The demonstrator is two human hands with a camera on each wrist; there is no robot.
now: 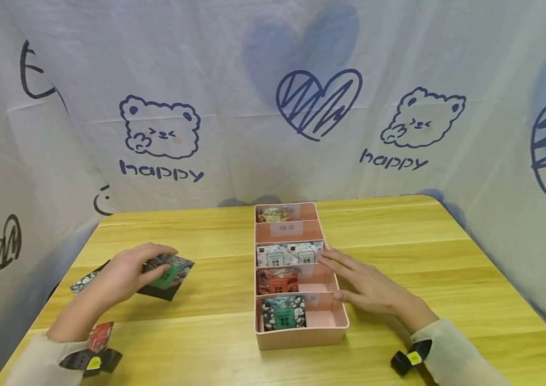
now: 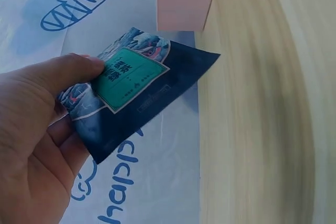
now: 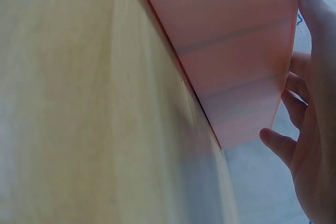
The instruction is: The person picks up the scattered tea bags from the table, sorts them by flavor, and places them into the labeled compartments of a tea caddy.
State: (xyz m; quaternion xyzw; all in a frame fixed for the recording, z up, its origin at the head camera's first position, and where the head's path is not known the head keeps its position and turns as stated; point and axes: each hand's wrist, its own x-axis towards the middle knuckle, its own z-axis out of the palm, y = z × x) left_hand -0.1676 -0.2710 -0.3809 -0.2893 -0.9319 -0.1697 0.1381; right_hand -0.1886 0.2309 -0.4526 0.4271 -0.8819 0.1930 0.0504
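My left hand (image 1: pixel 125 271) pinches a dark tea sachet with a green label (image 2: pixel 134 80) between thumb and fingers, above the left part of the table. In the middle stands a pink divided box (image 1: pixel 302 339). Its nearest compartment holds a dark floral sachet with a green label (image 1: pixel 284 316), the one behind it a red sachet (image 1: pixel 277 282). Two pale blue-white sachets (image 1: pixel 273 254) lie in the middle compartment, and a yellowish sachet (image 1: pixel 273 215) in the farthest. My right hand (image 1: pixel 367 284) touches the box's right rim with extended fingers; its thumb is near the side wall.
Beneath and beside my left forearm lie another dark floral sachet (image 1: pixel 85 280) and a red sachet (image 1: pixel 101 336), both partly hidden. The wooden table (image 1: pixel 196 348) reaches a printed white curtain (image 1: pixel 234 150) at the back. White labels mark the compartments.
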